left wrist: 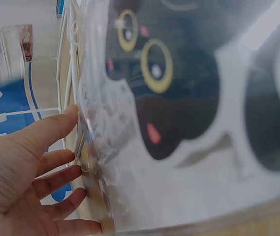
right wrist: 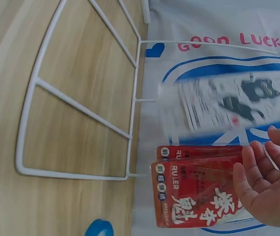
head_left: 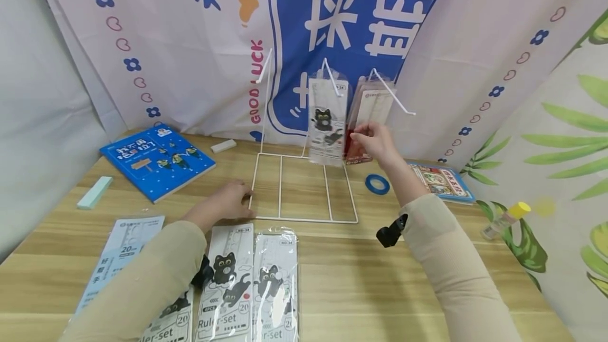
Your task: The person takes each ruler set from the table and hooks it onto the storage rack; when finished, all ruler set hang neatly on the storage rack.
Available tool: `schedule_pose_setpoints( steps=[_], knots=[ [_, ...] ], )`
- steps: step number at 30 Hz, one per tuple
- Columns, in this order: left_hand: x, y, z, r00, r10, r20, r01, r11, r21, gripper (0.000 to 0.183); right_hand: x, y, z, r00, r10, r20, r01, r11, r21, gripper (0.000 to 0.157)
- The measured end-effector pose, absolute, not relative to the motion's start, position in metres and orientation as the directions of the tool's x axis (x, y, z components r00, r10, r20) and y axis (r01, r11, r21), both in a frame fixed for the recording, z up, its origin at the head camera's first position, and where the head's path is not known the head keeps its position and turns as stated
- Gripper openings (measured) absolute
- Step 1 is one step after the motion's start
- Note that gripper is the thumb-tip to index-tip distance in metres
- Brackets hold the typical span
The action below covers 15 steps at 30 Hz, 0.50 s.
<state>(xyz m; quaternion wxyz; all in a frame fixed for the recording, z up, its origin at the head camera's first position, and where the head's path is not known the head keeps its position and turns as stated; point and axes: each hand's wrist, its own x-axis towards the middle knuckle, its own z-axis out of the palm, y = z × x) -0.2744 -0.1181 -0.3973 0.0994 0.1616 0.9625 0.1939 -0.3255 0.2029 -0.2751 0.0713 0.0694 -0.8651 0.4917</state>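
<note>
A white wire rack (right wrist: 37, 80) stands on the table, with its hooks reaching up and forward. My left hand (head_left: 223, 202) rests by the left side of its base, fingers loosely spread against the wire. On the middle hook hangs a ruler-set pack (head_left: 328, 125) with black cats. Several red ruler-set packs (right wrist: 194, 196) hang from the right hook. My right hand (head_left: 377, 144) is at these red packs, its fingers relaxed and its thumb overlapping their edge. In front of the rack lie ruler-set packs with cats (head_left: 225, 284), one partly hidden by my left sleeve.
A light-blue ruler pack (head_left: 119, 247) lies on the left, partly under the sleeve. Behind it are a blue book (head_left: 157, 162), a mint block (head_left: 95, 192) and a white block (head_left: 223, 145). Rightward are blue tape (head_left: 377, 184), another book (head_left: 444, 182) and a yellow-capped bottle (head_left: 505, 220).
</note>
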Motion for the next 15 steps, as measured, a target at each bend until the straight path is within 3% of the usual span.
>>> schedule_pose_setpoints(
  steps=[9,15],
  knots=[
    [-0.274,-0.117,-0.395,-0.925,0.359,-0.125,0.285,0.872,0.397,0.059,-0.296,0.205,-0.31,-0.984,-0.146,0.107,-0.172,0.576,-0.799,0.02],
    [-0.275,-0.117,-0.396,-0.922,0.369,-0.121,0.294,0.867,0.404,0.059,-0.248,0.184,-0.351,-0.932,-0.356,0.07,-0.283,0.591,-0.756,0.014]
  ],
)
